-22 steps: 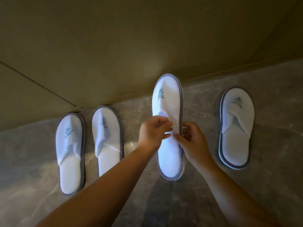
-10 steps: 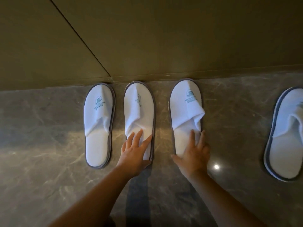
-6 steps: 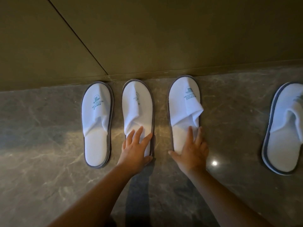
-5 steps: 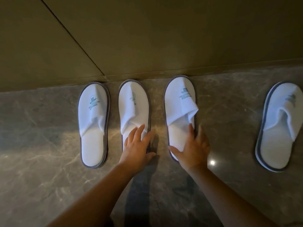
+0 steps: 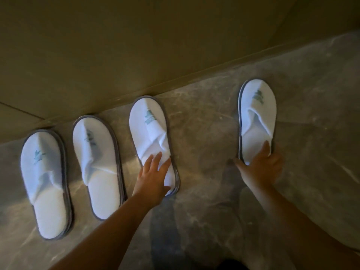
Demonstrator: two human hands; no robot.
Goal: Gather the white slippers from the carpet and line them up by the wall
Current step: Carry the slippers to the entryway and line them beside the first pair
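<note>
Several white slippers with grey rims and green logos lie toes-to-wall on the marble floor (image 5: 204,201). The far-left slipper (image 5: 46,172) and the second slipper (image 5: 97,156) sit close together. My left hand (image 5: 153,176) rests flat, fingers apart, on the heel of the third slipper (image 5: 150,129). The right slipper (image 5: 257,114) lies apart from the row, across a wide gap and off the wall. My right hand (image 5: 261,168) wraps its heel end, thumb on the left rim, fingers over the insole.
A plain tan wall (image 5: 136,45) with a narrow skirting strip runs diagonally along the slippers' toes. Bare grey marble lies between the third slipper and the right one, and in front of the row.
My left hand has moved from the second slipper to the third. My right hand has left the third slipper and taken the heel of the right one. The view has swung right.
</note>
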